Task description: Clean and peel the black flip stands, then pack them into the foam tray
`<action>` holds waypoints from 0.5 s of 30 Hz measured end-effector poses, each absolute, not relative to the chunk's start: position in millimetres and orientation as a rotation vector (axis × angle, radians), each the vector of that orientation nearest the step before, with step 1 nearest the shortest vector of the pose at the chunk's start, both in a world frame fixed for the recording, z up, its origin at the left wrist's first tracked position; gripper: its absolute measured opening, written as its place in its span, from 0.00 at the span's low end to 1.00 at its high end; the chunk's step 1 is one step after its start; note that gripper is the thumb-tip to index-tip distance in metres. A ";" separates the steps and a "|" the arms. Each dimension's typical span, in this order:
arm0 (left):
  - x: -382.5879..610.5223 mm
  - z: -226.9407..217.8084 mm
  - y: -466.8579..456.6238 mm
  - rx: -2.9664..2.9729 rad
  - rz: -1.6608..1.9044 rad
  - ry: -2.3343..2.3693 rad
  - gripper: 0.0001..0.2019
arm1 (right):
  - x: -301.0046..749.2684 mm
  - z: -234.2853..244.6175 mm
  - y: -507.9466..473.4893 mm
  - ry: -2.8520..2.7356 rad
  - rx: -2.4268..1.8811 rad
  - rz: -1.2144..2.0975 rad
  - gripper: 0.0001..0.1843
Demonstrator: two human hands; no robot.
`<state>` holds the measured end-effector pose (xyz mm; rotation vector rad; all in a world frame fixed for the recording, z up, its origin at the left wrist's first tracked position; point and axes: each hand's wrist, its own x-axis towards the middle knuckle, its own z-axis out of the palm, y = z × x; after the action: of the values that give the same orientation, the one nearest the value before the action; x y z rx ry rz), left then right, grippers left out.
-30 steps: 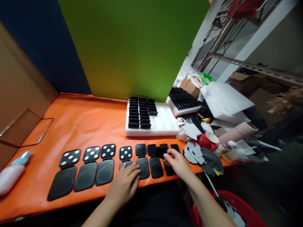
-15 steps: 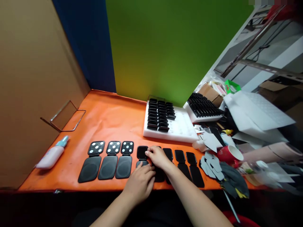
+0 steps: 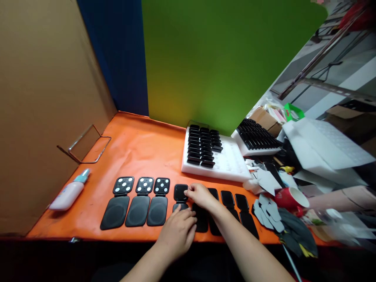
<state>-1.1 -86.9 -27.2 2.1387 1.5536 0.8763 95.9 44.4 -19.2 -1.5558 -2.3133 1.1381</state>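
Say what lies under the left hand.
The left hand rests on the fourth black case in the row; only its square upper half shows, touched by the right hand. The lower half is mostly covered.

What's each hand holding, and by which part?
Nothing lifted. The left hand lies flat on the lower half of the fourth black case; the fingers of the right hand touch its upper half's right edge. Pinching cannot be told.

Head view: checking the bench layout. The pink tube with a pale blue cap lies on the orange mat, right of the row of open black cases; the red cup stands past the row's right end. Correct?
No. In the head view the pink tube lies left of the row of open black cases, on the orange mat; the red cup is as stated.
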 end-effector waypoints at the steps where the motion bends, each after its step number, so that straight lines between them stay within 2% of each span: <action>1: -1.3 -27.4 -86.8 2.137 0.872 1.553 0.12 | 96.1 -19.4 45.7 -2.319 -1.555 1.151 0.12; 15: -1.5 -29.8 -86.1 2.123 0.871 1.541 0.11 | 95.2 -16.8 49.5 -2.415 -1.526 1.142 0.13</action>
<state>-1.5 -86.1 -29.8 2.1229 1.5405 0.8712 95.2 49.5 -16.8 -1.5256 -2.4153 1.1415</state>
